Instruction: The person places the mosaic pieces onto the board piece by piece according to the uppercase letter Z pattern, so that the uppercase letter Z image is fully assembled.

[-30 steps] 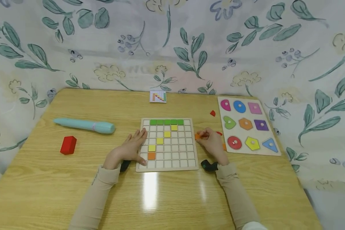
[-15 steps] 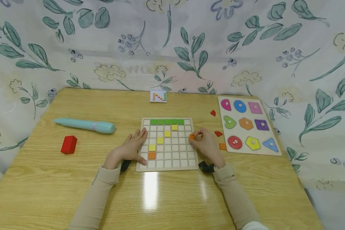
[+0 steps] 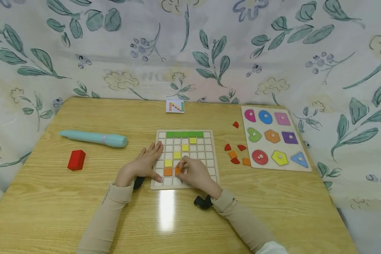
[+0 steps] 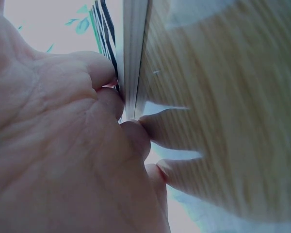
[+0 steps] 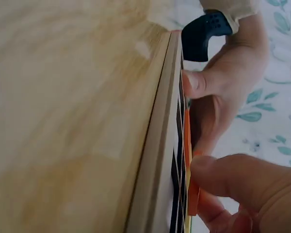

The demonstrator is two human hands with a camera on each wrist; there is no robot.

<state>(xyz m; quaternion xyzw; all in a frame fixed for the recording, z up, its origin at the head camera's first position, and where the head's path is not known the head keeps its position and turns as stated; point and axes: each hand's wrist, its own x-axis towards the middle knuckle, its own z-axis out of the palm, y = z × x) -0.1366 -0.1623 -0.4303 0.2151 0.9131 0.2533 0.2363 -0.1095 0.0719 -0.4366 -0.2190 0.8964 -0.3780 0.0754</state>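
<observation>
On the table lies a wooden grid board (image 3: 192, 183) with a row of green tiles (image 3: 185, 134), a diagonal of yellow tiles (image 3: 177, 155) and one orange tile (image 3: 168, 171) set in cells. My left hand (image 3: 144, 162) rests with spread fingers on the board's left edge; in the left wrist view its fingers (image 4: 136, 138) meet that edge. My right hand (image 3: 198, 173) pinches an orange square tile (image 3: 178, 171) between thumb and fingers, just right of the set orange one. The right wrist view shows this pinched tile (image 5: 194, 198) close to the board's surface.
Loose red quarter-circle pieces (image 3: 227, 147) and orange squares (image 3: 233, 154) lie right of the board, beside a shape puzzle (image 3: 277, 165). Behind stands a small pattern card (image 3: 175, 106). A turquoise mallet-like stick (image 3: 93, 138) and a red block (image 3: 76, 160) lie left.
My right hand has carried the orange tile leftward from beside the board's right edge to its lower left cells. Loose red and orange pieces it covered now show. The left hand has stayed put.
</observation>
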